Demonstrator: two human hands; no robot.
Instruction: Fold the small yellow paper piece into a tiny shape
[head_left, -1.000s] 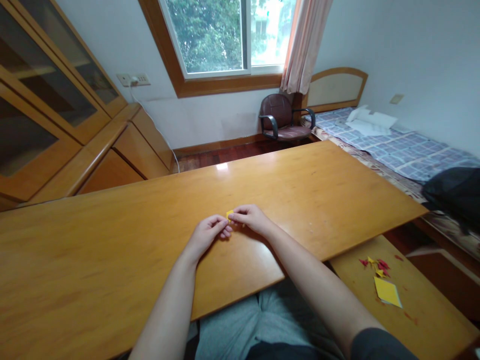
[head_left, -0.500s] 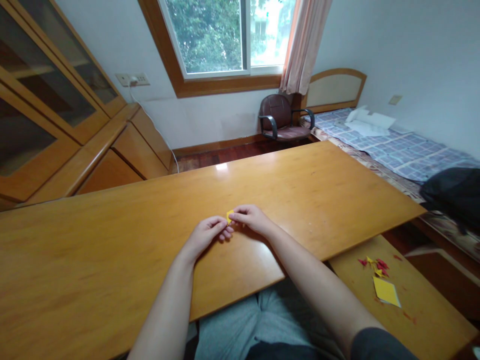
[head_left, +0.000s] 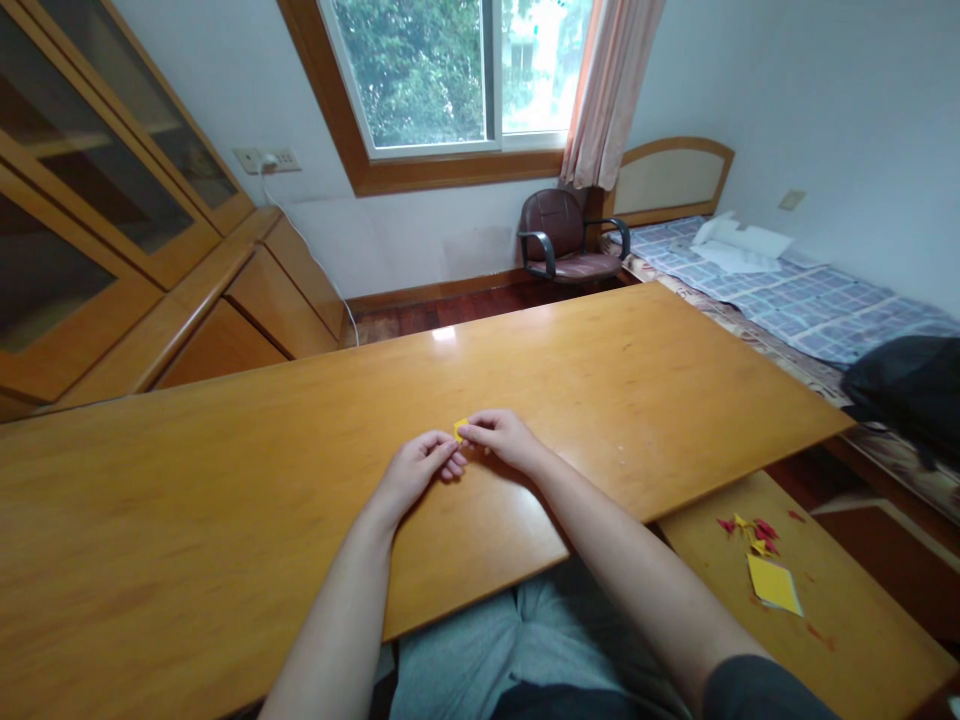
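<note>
The left hand and right hand meet over the tabletop, with the paper located between their fingertips. The paper is small and yellow; its folds are too small for me to read. The right hand pinches it between thumb and forefinger from the right side. The left hand pinches it at the lower left, thumb against forefinger, with the other fingers curled in below. Both palms face inward. Whether either hand rests on the wood, I cannot tell.

To the right of the right hand, and closer to the person, a lower tabletop adjoins the main one. It carries a cluster of red and yellow pieces and, just beside them on the near side, a stack of yellow sheets.

Beyond the right hand, past the far edge of the wood, stands a brown chair with black armrests. Farther to the right of that hand is the bed, bearing a dark bag and some white sheets. Beyond the left hand, off to its left, stands the cabinet.
</note>
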